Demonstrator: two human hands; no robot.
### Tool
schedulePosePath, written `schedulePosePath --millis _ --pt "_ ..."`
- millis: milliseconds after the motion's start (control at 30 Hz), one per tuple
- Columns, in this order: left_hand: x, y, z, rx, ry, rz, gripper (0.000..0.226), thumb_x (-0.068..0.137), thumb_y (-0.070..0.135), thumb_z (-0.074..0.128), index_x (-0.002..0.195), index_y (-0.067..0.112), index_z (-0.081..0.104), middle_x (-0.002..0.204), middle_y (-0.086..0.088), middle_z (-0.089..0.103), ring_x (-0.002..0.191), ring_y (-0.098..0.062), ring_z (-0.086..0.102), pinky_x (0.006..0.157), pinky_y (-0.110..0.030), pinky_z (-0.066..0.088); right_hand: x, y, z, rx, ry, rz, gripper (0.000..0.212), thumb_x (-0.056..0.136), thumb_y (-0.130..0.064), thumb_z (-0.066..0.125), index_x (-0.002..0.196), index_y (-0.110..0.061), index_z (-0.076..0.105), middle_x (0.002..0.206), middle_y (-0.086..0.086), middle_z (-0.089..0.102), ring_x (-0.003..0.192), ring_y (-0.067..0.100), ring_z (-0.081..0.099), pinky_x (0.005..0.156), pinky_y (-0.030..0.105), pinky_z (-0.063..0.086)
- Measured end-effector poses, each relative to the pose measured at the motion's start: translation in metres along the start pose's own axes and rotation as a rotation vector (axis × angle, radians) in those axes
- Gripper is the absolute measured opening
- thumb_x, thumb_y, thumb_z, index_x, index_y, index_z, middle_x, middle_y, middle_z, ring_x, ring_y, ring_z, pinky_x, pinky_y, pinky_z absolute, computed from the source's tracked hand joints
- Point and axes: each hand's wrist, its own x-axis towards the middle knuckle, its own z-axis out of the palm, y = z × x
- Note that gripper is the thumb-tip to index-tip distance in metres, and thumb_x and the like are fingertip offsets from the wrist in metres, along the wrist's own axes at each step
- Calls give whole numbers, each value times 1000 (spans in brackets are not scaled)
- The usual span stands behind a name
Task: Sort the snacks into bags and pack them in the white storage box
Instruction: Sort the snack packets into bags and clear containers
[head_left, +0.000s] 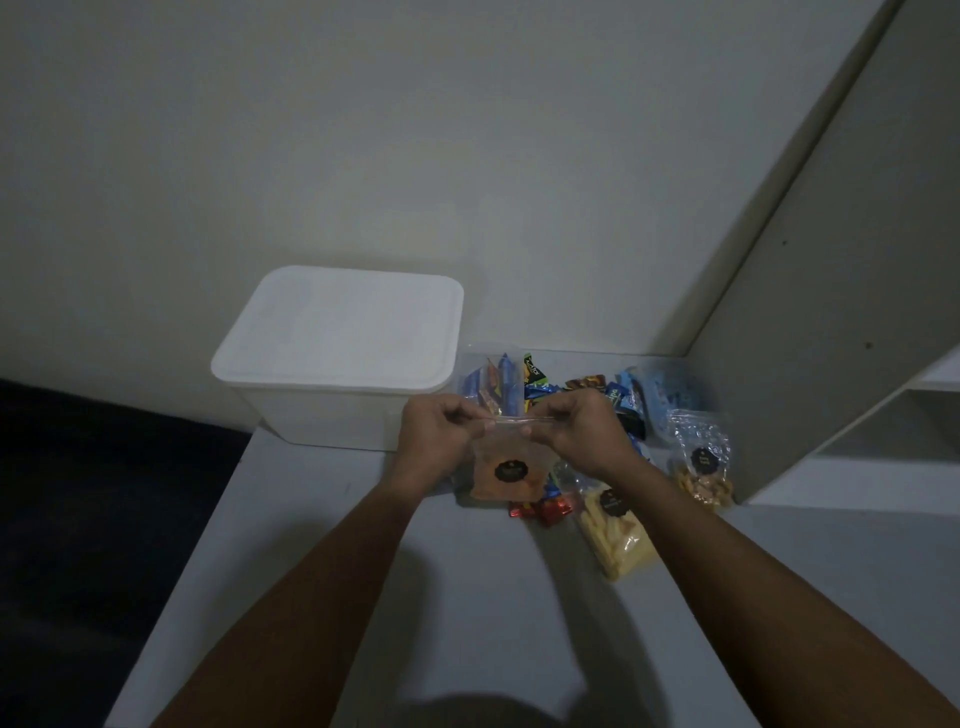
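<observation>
Head view: you hold a small zip bag (506, 467) of orange-brown snack, black round label on front, upright above the table (467, 623), approx. centre frame. Your left hand (441, 431) pinches the bag's top strip at its left end; your right hand (582, 423) pinches the right end. Fingers of both are curled in tight on the seal. Judged step: closing the zip.

Status, as far as visible:
- White storage box (337, 364) sits just left of the bag, w/ lid on. Nothing seen packed; interior hidden.
- Loose wrapped snacks (524, 384) lie piled behind your hands, unsorted; red-wrapped candies (540, 509) lie just below the bag.
- Two more labelled bags lie to the right: yellow sticks bag (615, 535) and nut bag (704, 473), both outside the box.

Remaining, est.: finish seal, bag loose items, open the lid, load all bags. Task looks early to mid-stage.
</observation>
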Motion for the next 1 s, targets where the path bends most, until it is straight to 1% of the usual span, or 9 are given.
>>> schedulePosePath --millis 133,233,333,433,600,767,867,933,1000 --pt "2 -4 1 0 56 38 23 70 11 82 87 14 67 81 1 64 76 -13 59 68 -25 51 2 1 -2 -8 63 -4 13 77 -17 78 88 -10 77 74 -5 70 67 -2 62 63 15 48" --pt "-1 -3 7 -30 176 -24 29 70 27 83 77 9 60 69 -2 55 61 -12 50 58 -27 45 -1 1 2 -12 145 -6 14 79 -18 77 91 -10 77 79 -2 72 68 0 63 66 18 52" --pt "-6 1 9 -155 -13 -184 29 80 33 75 64 12 64 56 -2 59 47 -9 52 47 -22 42 -6 3 7 -23 158 -43 13 81 -18 75 91 -10 76 83 0 74 70 2 66 69 23 56" --pt "-7 3 14 -275 -81 -275 22 84 26 71 72 8 69 66 -11 65 49 -12 56 49 -23 44 -9 5 12 -1 149 -100 12 80 -17 75 90 -10 76 81 1 74 70 3 67 66 21 56" --pt "-5 -2 15 -379 -114 -298 13 87 12 66 86 0 70 70 -9 68 59 -11 60 53 -20 50 -11 5 14 132 120 -110 11 78 -13 78 88 -8 75 76 -3 71 69 3 67 62 15 53" --pt "-5 -6 13 -387 -95 -249 13 88 8 65 77 9 71 75 -12 70 65 -15 63 52 -19 51 -16 0 8 271 0 -85 17 76 -10 78 93 -10 74 83 -4 72 77 6 69 71 24 58" --pt "-5 -7 13 -385 -85 -238 11 88 9 65 78 7 70 81 -22 70 69 -26 63 59 -30 52 -19 -6 4 365 -60 -91 17 76 -9 78 90 -17 74 84 -4 74 79 11 70 73 26 59" --pt "-5 -6 12 -380 -84 -241 10 87 10 66 78 8 70 83 -25 70 69 -28 62 65 -34 52 -20 -8 2 419 -75 -72 14 79 -9 75 92 -10 74 84 2 74 77 12 70 70 24 58" --pt "-5 -7 12 -377 -78 -233 11 87 7 65 76 6 70 74 -17 70 63 -21 63 60 -28 52 -18 -7 2 437 -61 -40 11 83 -8 71 93 -3 73 84 5 74 74 7 69 68 19 55"
